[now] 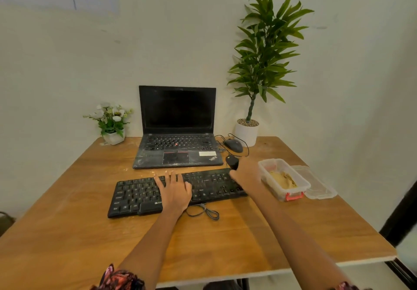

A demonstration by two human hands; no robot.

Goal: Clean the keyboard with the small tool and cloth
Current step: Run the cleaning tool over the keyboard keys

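Left hand (174,189) is lying flat, fingers straight, on black plastic keyboard (140,196) | right hand (244,172) is gripping small black tool (232,162) | step: starting brushing; next is needing tool lowered onto keys.

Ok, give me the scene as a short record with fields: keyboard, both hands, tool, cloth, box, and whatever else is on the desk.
keyboard: black keyboard on the wooden desk, dusty, cable looped in front
left hand: left hand flat on the keys, fingers straight
right hand: right hand at the keyboard's far right corner, holding a small black tool
cloth: yellowish cloth inside the open plastic box
lid: lid beside the box
behind: laptop, mouse, two potted plants
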